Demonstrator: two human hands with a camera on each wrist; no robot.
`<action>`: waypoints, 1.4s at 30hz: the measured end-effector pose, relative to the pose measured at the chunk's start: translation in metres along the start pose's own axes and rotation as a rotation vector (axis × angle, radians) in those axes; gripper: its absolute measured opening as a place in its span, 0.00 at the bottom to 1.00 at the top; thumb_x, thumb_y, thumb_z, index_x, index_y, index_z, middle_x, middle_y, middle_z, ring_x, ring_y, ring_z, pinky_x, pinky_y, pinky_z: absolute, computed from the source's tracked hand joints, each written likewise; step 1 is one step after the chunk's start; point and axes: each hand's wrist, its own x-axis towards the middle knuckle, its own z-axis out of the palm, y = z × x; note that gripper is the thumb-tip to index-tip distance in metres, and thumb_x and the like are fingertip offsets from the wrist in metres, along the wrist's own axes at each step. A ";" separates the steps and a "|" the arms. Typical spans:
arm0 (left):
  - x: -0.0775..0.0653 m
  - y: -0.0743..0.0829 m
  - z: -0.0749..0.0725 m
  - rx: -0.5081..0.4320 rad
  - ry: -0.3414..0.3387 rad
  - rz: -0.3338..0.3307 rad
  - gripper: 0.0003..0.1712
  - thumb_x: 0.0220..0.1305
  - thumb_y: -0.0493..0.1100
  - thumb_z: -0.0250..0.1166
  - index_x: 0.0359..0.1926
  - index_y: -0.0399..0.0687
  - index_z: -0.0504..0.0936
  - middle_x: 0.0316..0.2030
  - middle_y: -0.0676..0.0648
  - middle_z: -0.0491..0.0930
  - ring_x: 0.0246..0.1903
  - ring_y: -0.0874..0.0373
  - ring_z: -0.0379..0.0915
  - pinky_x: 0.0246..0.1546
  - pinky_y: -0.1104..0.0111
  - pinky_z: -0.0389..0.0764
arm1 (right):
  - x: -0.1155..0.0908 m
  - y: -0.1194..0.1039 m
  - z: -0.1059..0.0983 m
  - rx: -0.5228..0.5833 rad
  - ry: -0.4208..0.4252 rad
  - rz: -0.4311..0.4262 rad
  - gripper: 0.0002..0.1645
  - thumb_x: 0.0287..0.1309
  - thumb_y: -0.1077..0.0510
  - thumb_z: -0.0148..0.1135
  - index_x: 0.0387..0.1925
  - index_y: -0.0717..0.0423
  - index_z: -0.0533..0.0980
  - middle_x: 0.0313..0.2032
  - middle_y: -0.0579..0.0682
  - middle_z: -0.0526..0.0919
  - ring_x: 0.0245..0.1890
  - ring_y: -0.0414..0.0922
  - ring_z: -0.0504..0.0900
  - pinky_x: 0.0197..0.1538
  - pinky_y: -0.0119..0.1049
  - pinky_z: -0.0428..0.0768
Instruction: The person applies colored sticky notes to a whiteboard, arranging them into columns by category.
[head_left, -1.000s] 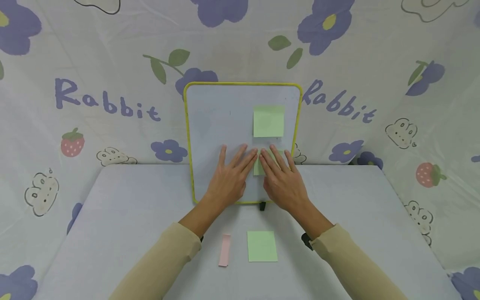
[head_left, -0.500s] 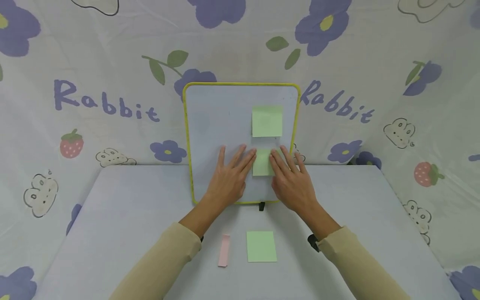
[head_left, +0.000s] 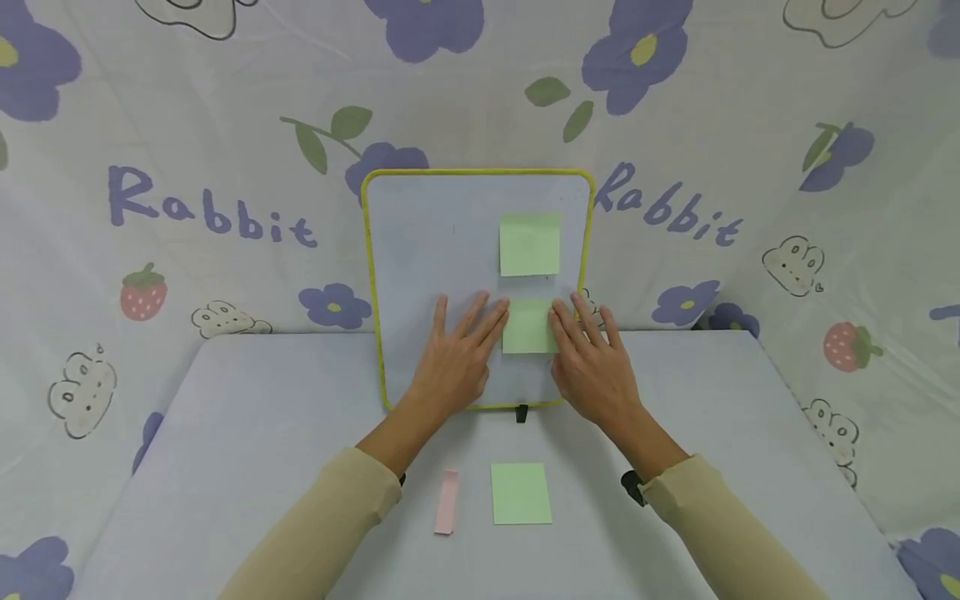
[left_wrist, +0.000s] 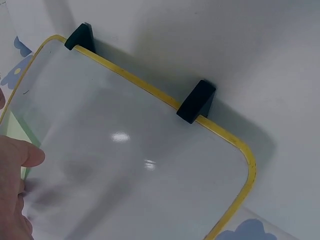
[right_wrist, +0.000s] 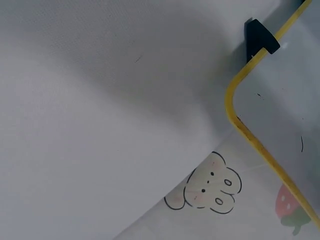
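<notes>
A whiteboard (head_left: 427,250) with a yellow rim stands upright at the back of the table. Two green sticky notes are on its right half: an upper sticky note (head_left: 529,244) and a lower sticky note (head_left: 527,327). My left hand (head_left: 453,367) has its fingers spread, with fingertips at the lower note's left edge. My right hand (head_left: 596,367) lies with extended fingers at that note's right edge, covering a little of it. In the left wrist view the left hand (left_wrist: 12,175) shows only partly, beside a corner of green paper (left_wrist: 17,132). The right wrist view shows no hand.
A green sticky-note pad (head_left: 521,493) and a narrow pink strip of paper (head_left: 446,502) lie on the white table (head_left: 270,467) between the forearms. Black feet (left_wrist: 197,101) hold the whiteboard's lower edge. A printed cloth (head_left: 465,108) hangs behind.
My right hand has slid to the right across the lower sticky note, from near the left hand to the note's right edge, uncovering it. My left hand stays in place on the board.
</notes>
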 end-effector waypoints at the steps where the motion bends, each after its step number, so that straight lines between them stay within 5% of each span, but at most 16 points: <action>1: 0.000 0.000 0.000 -0.001 0.000 0.001 0.42 0.67 0.52 0.58 0.78 0.49 0.54 0.78 0.54 0.48 0.77 0.52 0.40 0.69 0.38 0.50 | 0.000 0.000 0.000 -0.001 -0.002 0.002 0.40 0.57 0.55 0.64 0.70 0.65 0.66 0.71 0.57 0.67 0.76 0.55 0.53 0.73 0.56 0.53; 13: -0.012 -0.002 0.002 0.011 0.035 0.026 0.41 0.64 0.51 0.60 0.76 0.49 0.59 0.77 0.52 0.53 0.75 0.53 0.47 0.67 0.39 0.55 | -0.004 -0.003 0.001 -0.013 0.006 -0.023 0.43 0.55 0.55 0.66 0.70 0.66 0.65 0.71 0.59 0.65 0.74 0.55 0.57 0.71 0.57 0.57; 22: -0.041 -0.007 0.006 -0.036 -0.008 0.071 0.42 0.65 0.52 0.63 0.76 0.46 0.61 0.76 0.49 0.55 0.75 0.51 0.47 0.66 0.38 0.56 | -0.009 -0.003 0.001 -0.030 0.011 -0.056 0.42 0.54 0.55 0.66 0.69 0.66 0.66 0.70 0.58 0.67 0.73 0.55 0.60 0.72 0.56 0.55; 30: -0.088 -0.014 0.013 -0.228 -0.064 0.143 0.37 0.67 0.50 0.63 0.73 0.44 0.66 0.74 0.47 0.61 0.73 0.49 0.55 0.66 0.41 0.59 | -0.014 -0.019 -0.011 0.130 -0.058 -0.032 0.41 0.57 0.53 0.67 0.69 0.66 0.67 0.71 0.59 0.66 0.72 0.56 0.63 0.69 0.58 0.61; 42: -0.163 -0.004 0.024 -0.363 -0.128 0.326 0.31 0.67 0.48 0.63 0.69 0.45 0.72 0.71 0.49 0.67 0.70 0.52 0.62 0.65 0.49 0.66 | -0.046 -0.088 -0.020 0.492 -0.053 -0.155 0.39 0.49 0.54 0.78 0.61 0.63 0.75 0.62 0.58 0.77 0.61 0.52 0.77 0.61 0.49 0.75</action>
